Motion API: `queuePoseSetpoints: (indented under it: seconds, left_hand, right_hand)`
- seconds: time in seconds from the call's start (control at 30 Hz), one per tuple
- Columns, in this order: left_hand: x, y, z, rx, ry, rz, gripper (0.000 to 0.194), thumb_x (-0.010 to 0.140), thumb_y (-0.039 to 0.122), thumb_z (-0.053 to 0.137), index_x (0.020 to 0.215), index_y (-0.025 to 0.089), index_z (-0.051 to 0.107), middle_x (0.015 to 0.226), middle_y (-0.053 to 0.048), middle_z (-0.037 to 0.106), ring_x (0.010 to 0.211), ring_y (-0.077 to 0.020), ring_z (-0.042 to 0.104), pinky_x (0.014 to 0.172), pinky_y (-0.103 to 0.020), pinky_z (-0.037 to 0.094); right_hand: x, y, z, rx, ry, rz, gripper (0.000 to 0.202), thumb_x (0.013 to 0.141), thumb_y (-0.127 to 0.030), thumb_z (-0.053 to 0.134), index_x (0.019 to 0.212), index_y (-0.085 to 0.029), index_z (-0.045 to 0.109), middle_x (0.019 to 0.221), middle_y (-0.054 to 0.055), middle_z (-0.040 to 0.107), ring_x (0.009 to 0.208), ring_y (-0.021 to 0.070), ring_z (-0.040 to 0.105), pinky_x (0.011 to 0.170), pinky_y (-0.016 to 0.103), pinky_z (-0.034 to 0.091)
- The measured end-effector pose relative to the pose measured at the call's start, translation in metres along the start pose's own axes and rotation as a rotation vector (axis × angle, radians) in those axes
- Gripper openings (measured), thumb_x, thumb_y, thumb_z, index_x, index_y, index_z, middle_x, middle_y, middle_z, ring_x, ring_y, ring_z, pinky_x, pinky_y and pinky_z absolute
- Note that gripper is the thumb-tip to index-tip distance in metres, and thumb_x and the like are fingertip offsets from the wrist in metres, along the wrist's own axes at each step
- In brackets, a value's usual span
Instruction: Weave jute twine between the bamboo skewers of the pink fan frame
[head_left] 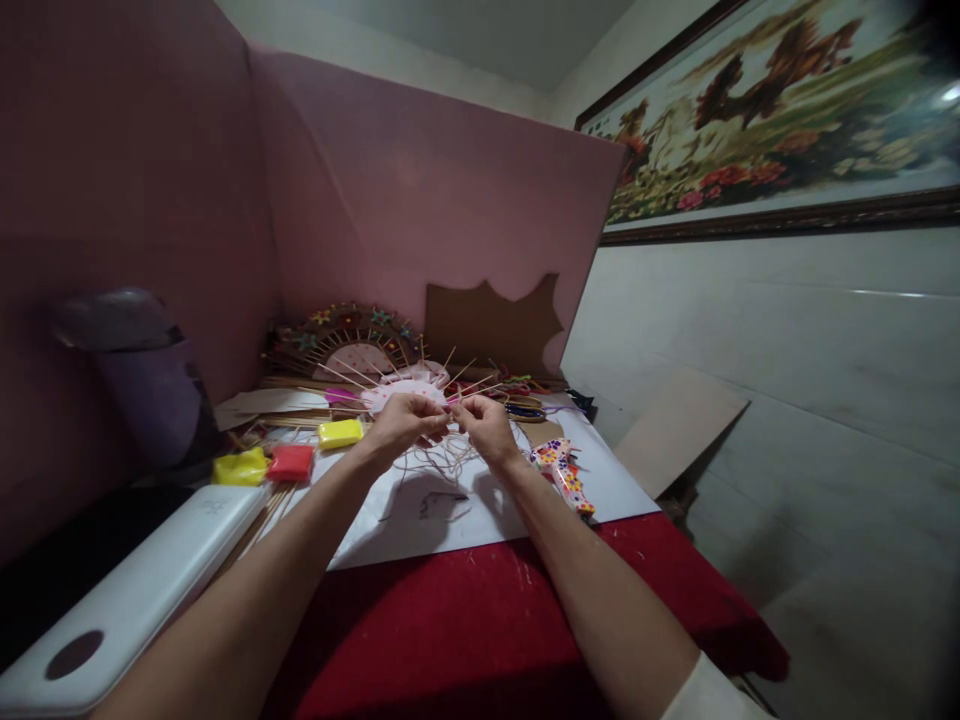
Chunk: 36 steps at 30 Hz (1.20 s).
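A pale pink dotted disc [397, 398] with thin wooden sticks radiating from its edge is just beyond my hands. My left hand [409, 422] is closed at the near edge of this disc, its thumb and fingers pressed together there. Close to its right, my right hand [484, 425] pinches at the disc's right side, fingertips by the sticks and a bit of bright pink. What lies between the right fingertips is too small to make out. Loose pale cord [435, 462] lies in loops below both hands, on the white sheet [375, 530].
Yellow [340, 433] and red packets [290, 463] lie left, near a long white device [142, 600] and a purple container [154, 390]. A flower-patterned glue gun [562, 470] lies right. Behind stand a decorated half-round piece [352, 335] and brown cardboard [487, 325]. Red cloth [420, 630] covers the front.
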<state>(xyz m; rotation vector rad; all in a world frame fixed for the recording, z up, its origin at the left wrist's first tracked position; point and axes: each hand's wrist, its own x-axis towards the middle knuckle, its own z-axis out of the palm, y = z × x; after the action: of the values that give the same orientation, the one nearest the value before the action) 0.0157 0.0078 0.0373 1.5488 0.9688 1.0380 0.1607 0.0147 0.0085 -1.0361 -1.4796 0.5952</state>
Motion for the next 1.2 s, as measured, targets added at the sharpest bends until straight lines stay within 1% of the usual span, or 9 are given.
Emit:
queuePoseSetpoints:
  seconds: [0.13,0.3,0.37,0.5,0.6,0.7,0.9,1.03,1.2]
  left_hand:
    - [0.005,-0.005,-0.001,0.085,0.032,0.118,0.019,0.063,0.030,0.070,0.059,0.012,0.067,0.055,-0.005,0.062,0.051,-0.0115,0.052,0.050,-0.022,0.037]
    - [0.008,-0.010,-0.003,0.436,0.270,0.321,0.007,0.058,0.014,0.067,0.052,0.018,0.067,0.047,0.000,0.056,0.049,-0.0113,0.047,0.047,-0.022,0.029]
    - [0.007,-0.009,-0.002,0.476,0.306,0.341,0.008,0.057,0.013,0.066,0.051,0.018,0.066,0.047,0.001,0.056,0.050,-0.0117,0.048,0.047,-0.021,0.029]
    - [0.003,-0.006,0.006,0.266,0.240,0.198,0.010,0.062,0.014,0.064,0.055,0.016,0.058,0.043,0.002,0.054,0.036,-0.0094,0.046,0.038,-0.020,0.028]
    - [0.000,-0.002,0.012,0.064,0.169,0.099,0.013,0.068,0.012,0.058,0.059,0.016,0.050,0.046,0.001,0.056,0.030,-0.0097,0.046,0.031,-0.019,0.026]
    - [-0.002,0.002,0.016,-0.028,0.164,0.059,0.014,0.071,0.009,0.053,0.062,0.016,0.046,0.046,0.001,0.057,0.031,-0.0119,0.051,0.030,-0.018,0.032]
    - [-0.007,0.010,0.018,-0.139,0.145,-0.007,0.011,0.074,0.009,0.049,0.066,0.016,0.045,0.045,0.000,0.058,0.034,-0.0139,0.054,0.033,-0.022,0.040]
    - [-0.009,0.011,0.015,-0.235,0.092,-0.079,0.012,0.072,0.012,0.054,0.061,0.013,0.050,0.049,-0.004,0.060,0.035,-0.0123,0.054,0.034,-0.020,0.039]
    - [-0.007,0.005,0.005,-0.361,-0.048,-0.240,0.005,0.067,0.010,0.056,0.062,0.010,0.056,0.050,-0.005,0.059,0.036,-0.0080,0.052,0.035,-0.016,0.038]
  right_hand:
    - [0.000,-0.001,-0.003,0.005,-0.012,0.021,0.030,0.067,-0.046,0.057,0.056,-0.018,0.050,0.048,-0.004,0.046,0.046,0.0094,0.035,0.045,0.024,0.027]
    - [-0.002,-0.002,-0.002,-0.069,0.002,-0.041,0.030,0.067,-0.042,0.059,0.053,-0.019,0.048,0.048,-0.003,0.046,0.048,0.0099,0.037,0.047,0.023,0.028]
    - [-0.003,-0.003,-0.002,-0.127,0.007,-0.061,0.029,0.068,-0.041,0.059,0.052,-0.019,0.047,0.048,-0.004,0.045,0.048,0.0098,0.036,0.047,0.023,0.028]
    - [-0.004,-0.003,-0.001,-0.149,0.005,-0.085,0.026,0.068,-0.037,0.060,0.054,-0.019,0.049,0.051,-0.004,0.045,0.049,0.0095,0.037,0.048,0.023,0.028]
    - [-0.004,-0.004,0.000,-0.005,-0.036,-0.061,0.028,0.066,-0.039,0.063,0.054,-0.018,0.049,0.051,-0.004,0.045,0.049,0.0090,0.037,0.047,0.023,0.029]
    - [-0.006,-0.009,0.000,0.185,-0.076,0.052,0.028,0.062,-0.042,0.066,0.057,-0.018,0.053,0.053,-0.003,0.048,0.048,0.0083,0.037,0.043,0.022,0.027]
    - [-0.009,-0.015,-0.002,0.397,-0.090,0.238,0.028,0.057,-0.040,0.072,0.062,-0.017,0.058,0.057,-0.002,0.055,0.048,0.0083,0.043,0.039,0.020,0.025]
    - [-0.009,-0.013,-0.001,0.494,-0.091,0.241,0.028,0.054,-0.039,0.075,0.064,-0.017,0.060,0.059,-0.002,0.055,0.050,0.0080,0.044,0.040,0.019,0.026]
    - [-0.009,-0.012,0.000,0.492,-0.091,0.215,0.033,0.052,-0.042,0.076,0.064,-0.017,0.059,0.060,-0.002,0.055,0.045,0.0058,0.036,0.040,0.020,0.023]
